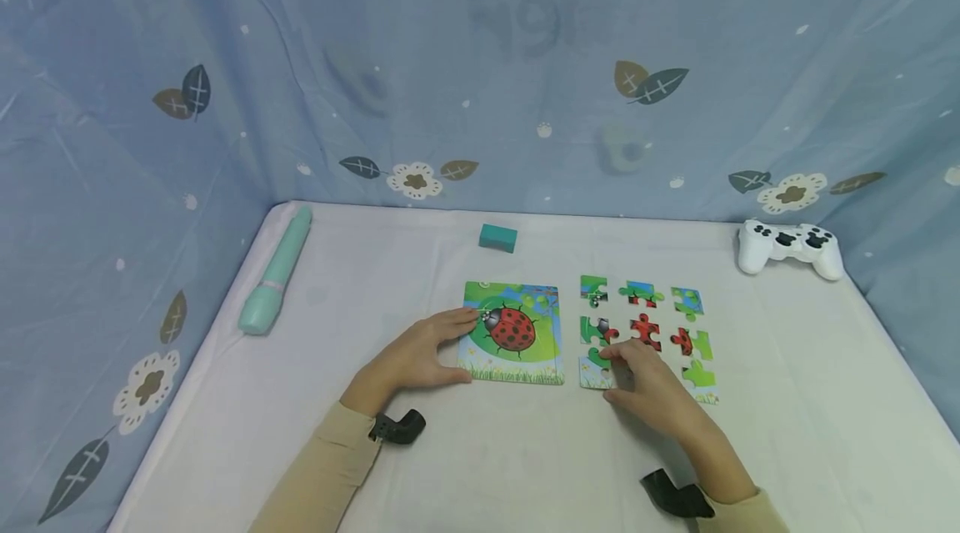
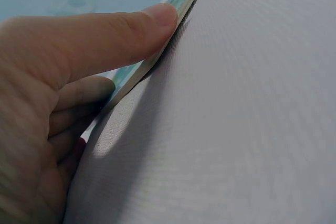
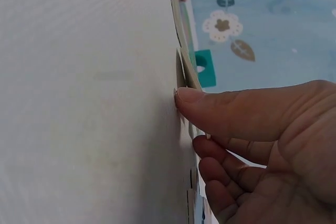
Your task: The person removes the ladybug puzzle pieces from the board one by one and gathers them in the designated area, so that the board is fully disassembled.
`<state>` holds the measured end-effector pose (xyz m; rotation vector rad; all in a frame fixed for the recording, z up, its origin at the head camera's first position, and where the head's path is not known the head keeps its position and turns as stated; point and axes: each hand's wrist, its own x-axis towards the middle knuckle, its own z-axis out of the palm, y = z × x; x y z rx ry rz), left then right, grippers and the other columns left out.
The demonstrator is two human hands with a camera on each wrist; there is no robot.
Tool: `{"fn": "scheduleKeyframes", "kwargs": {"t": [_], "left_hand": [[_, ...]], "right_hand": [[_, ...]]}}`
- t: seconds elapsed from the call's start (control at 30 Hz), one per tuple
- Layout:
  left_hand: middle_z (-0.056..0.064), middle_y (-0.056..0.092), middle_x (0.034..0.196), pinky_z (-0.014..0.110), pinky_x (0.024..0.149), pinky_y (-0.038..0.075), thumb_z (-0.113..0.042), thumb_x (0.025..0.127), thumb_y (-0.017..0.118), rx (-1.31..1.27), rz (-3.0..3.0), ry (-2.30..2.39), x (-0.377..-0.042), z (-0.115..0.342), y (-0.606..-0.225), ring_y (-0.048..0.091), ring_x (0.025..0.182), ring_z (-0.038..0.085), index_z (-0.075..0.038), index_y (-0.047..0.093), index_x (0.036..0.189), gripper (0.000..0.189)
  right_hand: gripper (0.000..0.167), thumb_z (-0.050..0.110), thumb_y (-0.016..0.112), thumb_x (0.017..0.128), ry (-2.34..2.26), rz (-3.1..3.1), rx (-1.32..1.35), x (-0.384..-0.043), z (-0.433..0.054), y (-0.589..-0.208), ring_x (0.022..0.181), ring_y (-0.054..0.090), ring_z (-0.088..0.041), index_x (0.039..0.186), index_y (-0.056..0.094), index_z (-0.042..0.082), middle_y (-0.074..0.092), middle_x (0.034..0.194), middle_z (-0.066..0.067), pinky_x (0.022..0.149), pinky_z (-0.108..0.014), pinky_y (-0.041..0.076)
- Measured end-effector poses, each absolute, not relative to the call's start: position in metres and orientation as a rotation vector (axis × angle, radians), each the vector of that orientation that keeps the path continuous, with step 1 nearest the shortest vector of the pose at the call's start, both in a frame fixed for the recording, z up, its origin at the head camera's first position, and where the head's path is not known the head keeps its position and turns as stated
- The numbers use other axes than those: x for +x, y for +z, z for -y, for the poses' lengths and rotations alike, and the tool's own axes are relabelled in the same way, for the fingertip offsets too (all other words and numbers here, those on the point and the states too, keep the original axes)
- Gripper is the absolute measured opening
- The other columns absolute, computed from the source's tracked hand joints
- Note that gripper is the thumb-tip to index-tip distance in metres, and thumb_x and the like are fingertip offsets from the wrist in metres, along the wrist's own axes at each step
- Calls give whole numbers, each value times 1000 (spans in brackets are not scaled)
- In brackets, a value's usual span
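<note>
My left hand (image 1: pixel 427 354) rests at the left side of a square ladybug picture board (image 1: pixel 512 333), fingers and thumb extended against its edge. In the left wrist view the thumb (image 2: pixel 126 40) lies along the board's edge. My right hand (image 1: pixel 656 391) pinches the lower-left jigsaw piece (image 1: pixel 592 374), white flowers and grass on it, between thumb and fingers. Seen from the right wrist, the thumb (image 3: pixel 210 108) meets the thin edge of the piece. Around this hand lie several loose pieces in rows, including a red spotted piece (image 1: pixel 645 331) and a green corner piece (image 1: pixel 700 379).
A turquoise block (image 1: pixel 498 238) with a hole stands behind the board. At the far left lies a mint-green rod with a wider end (image 1: pixel 275 270). A white game controller (image 1: pixel 790 248) sits at the back right, before the blue patterned cloth (image 1: pixel 480 99).
</note>
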<state>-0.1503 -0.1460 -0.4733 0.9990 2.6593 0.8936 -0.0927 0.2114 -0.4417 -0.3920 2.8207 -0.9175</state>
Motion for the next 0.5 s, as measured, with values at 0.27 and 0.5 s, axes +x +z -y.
{"fn": "scheduleKeyframes", "kwargs": {"t": [0.27,0.5], "left_hand": [[1,40,150,43,113,34,-53,76,73,991,-2655,896,-148,148,-473,34,140,21,-8,47,140,83],[1,40,150,43,113,34,-53,76,73,980,-2650,904,-147,149,-474,33,140,21,-9,46,141,82]], "right_hand": [[44,5,78,73,-938,-2816,-411,-92,-211,-444,110,52,-24,114,61,4,56,116,-7,91,-46,46],[44,5,78,73,-944,-2809,-396,-92,-212,-443,109,51,-24,113,61,5,56,116,-7,92,-47,46]]}}
